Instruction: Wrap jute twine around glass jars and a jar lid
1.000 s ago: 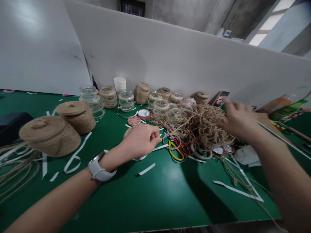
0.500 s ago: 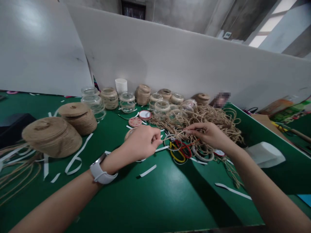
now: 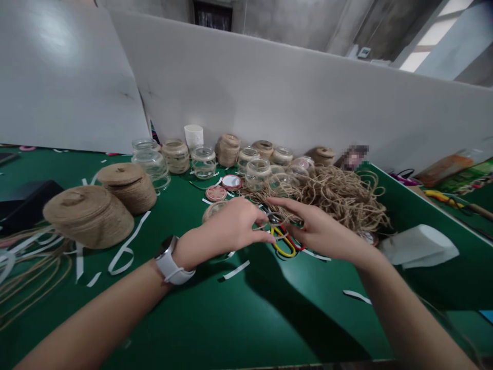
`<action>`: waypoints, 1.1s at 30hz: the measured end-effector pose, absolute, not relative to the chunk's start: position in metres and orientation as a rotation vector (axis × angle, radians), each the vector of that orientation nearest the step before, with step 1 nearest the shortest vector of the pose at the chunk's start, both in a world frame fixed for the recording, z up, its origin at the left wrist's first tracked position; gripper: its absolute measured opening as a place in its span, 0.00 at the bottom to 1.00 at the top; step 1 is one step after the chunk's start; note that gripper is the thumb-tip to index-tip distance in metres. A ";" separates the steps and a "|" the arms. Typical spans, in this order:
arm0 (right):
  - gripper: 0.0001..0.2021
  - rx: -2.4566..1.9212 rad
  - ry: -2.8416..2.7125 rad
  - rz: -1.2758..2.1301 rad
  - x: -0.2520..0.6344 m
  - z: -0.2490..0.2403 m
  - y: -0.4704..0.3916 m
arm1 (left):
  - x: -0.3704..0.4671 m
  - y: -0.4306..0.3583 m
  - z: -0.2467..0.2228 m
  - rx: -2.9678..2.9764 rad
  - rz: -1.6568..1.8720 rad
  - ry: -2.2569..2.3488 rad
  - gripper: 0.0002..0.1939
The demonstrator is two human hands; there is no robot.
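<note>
White watch [image 3: 175, 264] at its wrist, the left hand [image 3: 233, 226] extends from the lower left, knuckles up, thumb and forefinger pointing right. Facing it, the right hand [image 3: 325, 234] slants in from the lower right, forefinger stretched leftward above curled lower fingers. A thin strand [image 3: 282, 237] of twine shows between the opposed fingertips; whether either hand grips it cannot be told. Scissors [image 3: 284, 251] with yellow and red handles lie under the fingertips on the green surface [image 3: 269, 329]. Partly hidden behind the left hand is a jar [image 3: 214, 207]. Just beyond the right hand lies a tangled twine heap [image 3: 342, 198]. Farther back, two lids [image 3: 216, 193] lie before more jars [image 3: 204, 163], while two twine-wrapped pots [image 3: 88, 218] stand well to the left.
</note>
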State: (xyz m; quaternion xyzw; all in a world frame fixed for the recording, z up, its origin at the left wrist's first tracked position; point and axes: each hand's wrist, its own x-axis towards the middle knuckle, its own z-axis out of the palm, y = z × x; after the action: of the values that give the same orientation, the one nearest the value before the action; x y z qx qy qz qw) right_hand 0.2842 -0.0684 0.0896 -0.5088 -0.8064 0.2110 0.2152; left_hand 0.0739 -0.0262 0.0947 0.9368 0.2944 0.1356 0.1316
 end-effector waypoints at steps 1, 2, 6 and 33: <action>0.30 -1.320 -2.169 0.685 0.273 0.090 -0.069 | 0.072 -0.028 0.100 2.787 0.420 0.829 0.17; 0.29 -1.235 -2.081 0.757 0.263 0.088 -0.069 | 0.067 -0.030 0.106 2.853 0.467 0.821 0.20; 0.22 -1.115 -1.784 0.856 0.236 0.075 -0.067 | 0.035 -0.039 0.129 2.827 0.667 0.959 0.16; 0.15 -1.186 -1.671 0.660 0.202 0.029 -0.067 | 0.000 -0.043 0.027 2.715 1.349 0.705 0.21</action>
State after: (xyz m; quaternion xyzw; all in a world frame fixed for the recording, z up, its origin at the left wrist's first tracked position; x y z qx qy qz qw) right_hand 0.2017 -0.0674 0.0294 -0.4851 -0.6834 0.2700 0.4742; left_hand -0.0003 -0.0430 0.0273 0.8721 0.2265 0.4334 0.0144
